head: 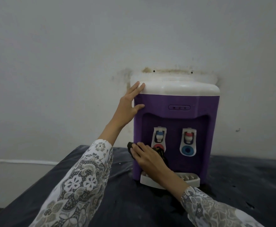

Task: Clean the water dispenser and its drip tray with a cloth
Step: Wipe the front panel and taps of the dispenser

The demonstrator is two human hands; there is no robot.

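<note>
Head view: the water dispenser [176, 128] is seen standing on a dark table [121, 197] against a stained wall [85, 46]. It is steadied at its upper left corner by the left hand [129, 104], fingers straight. A dark cloth [131, 147] is pressed flat to the lower front by the right hand [148, 158]. Wiping is judged under way; the drip tray [189, 178] appears untouched. Access is obstructed by the two taps [159, 136].
</note>
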